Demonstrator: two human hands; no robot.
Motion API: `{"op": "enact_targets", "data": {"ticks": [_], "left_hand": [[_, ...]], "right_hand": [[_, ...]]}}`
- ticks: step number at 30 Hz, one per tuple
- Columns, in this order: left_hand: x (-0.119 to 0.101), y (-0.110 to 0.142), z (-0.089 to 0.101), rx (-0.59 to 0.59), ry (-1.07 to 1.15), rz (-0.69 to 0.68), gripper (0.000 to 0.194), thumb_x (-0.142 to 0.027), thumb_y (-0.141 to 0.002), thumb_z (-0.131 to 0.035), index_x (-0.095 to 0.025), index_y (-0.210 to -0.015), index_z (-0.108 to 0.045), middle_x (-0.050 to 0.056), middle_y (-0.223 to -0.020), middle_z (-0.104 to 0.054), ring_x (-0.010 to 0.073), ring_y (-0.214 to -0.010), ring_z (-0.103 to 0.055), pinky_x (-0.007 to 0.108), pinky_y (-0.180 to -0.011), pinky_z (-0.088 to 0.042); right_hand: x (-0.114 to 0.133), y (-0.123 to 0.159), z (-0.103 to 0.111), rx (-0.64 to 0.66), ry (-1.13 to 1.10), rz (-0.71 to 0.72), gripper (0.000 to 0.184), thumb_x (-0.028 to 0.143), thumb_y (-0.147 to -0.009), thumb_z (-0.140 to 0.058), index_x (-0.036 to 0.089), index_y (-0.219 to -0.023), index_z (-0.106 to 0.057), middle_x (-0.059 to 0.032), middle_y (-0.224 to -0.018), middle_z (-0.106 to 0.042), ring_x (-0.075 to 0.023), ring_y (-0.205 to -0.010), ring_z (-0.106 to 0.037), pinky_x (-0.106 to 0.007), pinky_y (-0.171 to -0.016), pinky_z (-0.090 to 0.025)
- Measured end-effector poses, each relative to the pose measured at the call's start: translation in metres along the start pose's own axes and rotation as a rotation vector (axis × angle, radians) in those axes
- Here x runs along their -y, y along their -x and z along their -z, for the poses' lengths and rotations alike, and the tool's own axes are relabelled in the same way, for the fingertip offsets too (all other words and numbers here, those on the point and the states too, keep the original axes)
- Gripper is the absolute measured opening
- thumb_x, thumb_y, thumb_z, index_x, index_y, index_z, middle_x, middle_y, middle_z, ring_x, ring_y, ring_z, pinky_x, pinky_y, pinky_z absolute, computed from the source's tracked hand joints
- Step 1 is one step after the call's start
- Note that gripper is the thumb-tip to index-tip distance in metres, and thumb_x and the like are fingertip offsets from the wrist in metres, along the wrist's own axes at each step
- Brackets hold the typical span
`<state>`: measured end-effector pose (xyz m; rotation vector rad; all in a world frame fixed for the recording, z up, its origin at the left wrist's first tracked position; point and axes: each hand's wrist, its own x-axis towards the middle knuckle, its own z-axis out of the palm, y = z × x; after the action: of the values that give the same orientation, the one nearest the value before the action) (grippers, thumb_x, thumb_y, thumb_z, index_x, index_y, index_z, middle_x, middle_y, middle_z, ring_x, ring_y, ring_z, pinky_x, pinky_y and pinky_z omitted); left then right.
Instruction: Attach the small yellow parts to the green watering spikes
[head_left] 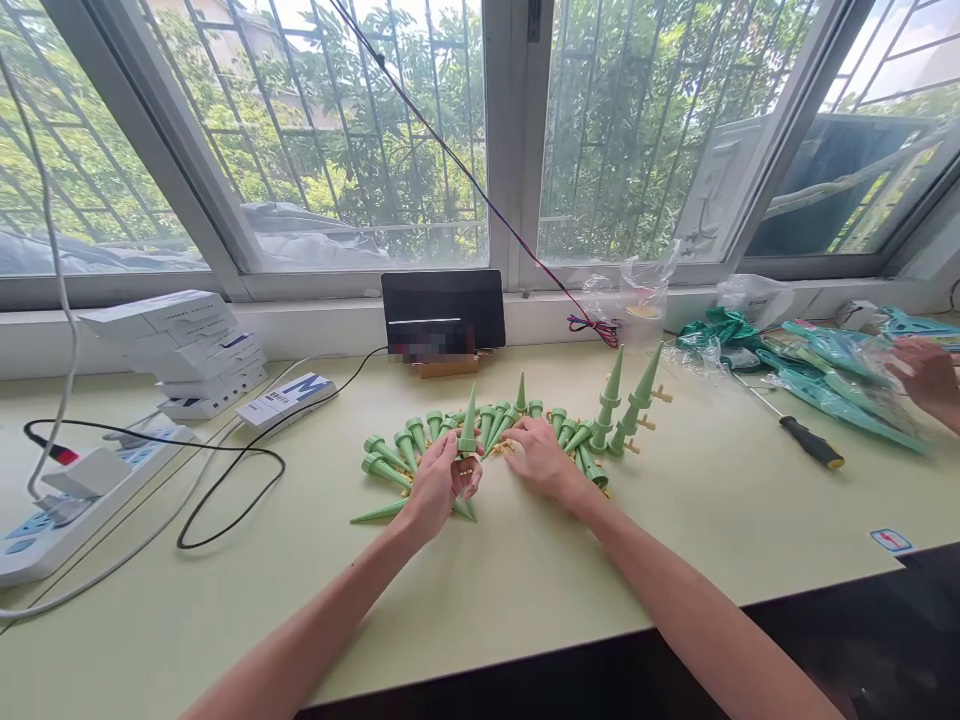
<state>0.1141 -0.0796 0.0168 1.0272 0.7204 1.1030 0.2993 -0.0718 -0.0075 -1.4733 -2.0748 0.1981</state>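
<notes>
My left hand [433,482] is closed around a green plant watering spike [468,420], holding it upright with its tip pointing up. To its right, my right hand [541,458] reaches down with curved fingers, thumb and fingertips slightly apart, at small yellow valves [499,449] on the table. Around both hands lie several more green watering spikes [411,445] in an arc, many with yellow valves near them. At the right end, two stacks of nested spikes [634,405] stand upright, yellow valves sticking out sideways from one of them.
White boxes [199,350] are piled at the left, near a power strip [97,500] and loose cables. A dark tablet [444,312] leans by the window. On the right lie a screwdriver [811,442] and green bagged items [840,385], with another person's hand [926,375] beside them.
</notes>
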Motion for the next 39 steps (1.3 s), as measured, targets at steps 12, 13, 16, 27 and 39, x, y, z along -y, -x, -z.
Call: {"op": "enact_targets", "data": {"ticks": [12, 13, 16, 27, 39], "left_hand": [[-0.0013, 0.0027, -0.0024, 0.076, 0.052, 0.084, 0.019, -0.033, -0.093, -0.053, -0.015, -0.096, -0.057, 0.005, -0.084, -0.06, 0.0079, -0.046, -0.048, 0.019, -0.037, -0.034], [-0.0016, 0.0029, -0.0027, 0.079, 0.064, 0.097, 0.018, -0.032, -0.094, -0.052, -0.014, -0.095, -0.057, 0.006, -0.084, -0.061, 0.0079, -0.046, -0.048, 0.019, -0.037, -0.034], [-0.0025, 0.0036, -0.0034, 0.082, 0.113, 0.142, 0.018, -0.028, -0.095, -0.05, -0.013, -0.097, -0.059, 0.007, -0.084, -0.062, 0.0078, -0.047, -0.047, 0.019, -0.038, -0.035], [-0.0035, 0.0051, -0.0032, 0.093, 0.324, 0.355, 0.024, -0.018, -0.095, -0.045, -0.006, -0.099, -0.065, 0.009, -0.079, -0.06, 0.0079, -0.052, -0.049, 0.017, -0.04, -0.041], [-0.0032, 0.0059, -0.0045, 0.144, 0.292, 0.42, 0.02, -0.026, -0.092, -0.054, -0.01, -0.1, -0.064, 0.006, -0.076, -0.058, 0.0081, -0.05, -0.048, 0.018, -0.038, -0.037]], "right_hand": [[0.0031, -0.0021, 0.0037, 0.094, 0.097, -0.119, 0.037, 0.004, -0.093, -0.042, 0.018, -0.104, -0.074, -0.0098, -0.097, -0.061, -0.0219, -0.094, -0.051, -0.032, -0.085, -0.033], [0.0038, -0.0019, 0.0048, 0.101, 0.104, -0.135, 0.035, 0.005, -0.093, -0.043, 0.018, -0.104, -0.074, -0.0099, -0.097, -0.061, -0.022, -0.094, -0.052, -0.032, -0.084, -0.033], [0.0056, -0.001, 0.0074, 0.119, 0.125, -0.176, 0.032, 0.008, -0.092, -0.045, 0.018, -0.103, -0.074, -0.0102, -0.096, -0.062, -0.0226, -0.095, -0.052, -0.032, -0.084, -0.033], [0.0059, -0.0006, 0.0074, 0.129, 0.139, -0.223, 0.014, 0.018, -0.092, -0.058, 0.019, -0.1, -0.069, -0.0096, -0.1, -0.061, -0.0242, -0.103, -0.052, -0.033, -0.088, -0.032], [0.0059, 0.0001, 0.005, 0.127, 0.154, -0.22, 0.008, 0.022, -0.091, -0.063, 0.017, -0.085, -0.064, -0.0083, -0.093, -0.058, -0.0239, -0.095, -0.051, -0.033, -0.081, -0.032]]}}
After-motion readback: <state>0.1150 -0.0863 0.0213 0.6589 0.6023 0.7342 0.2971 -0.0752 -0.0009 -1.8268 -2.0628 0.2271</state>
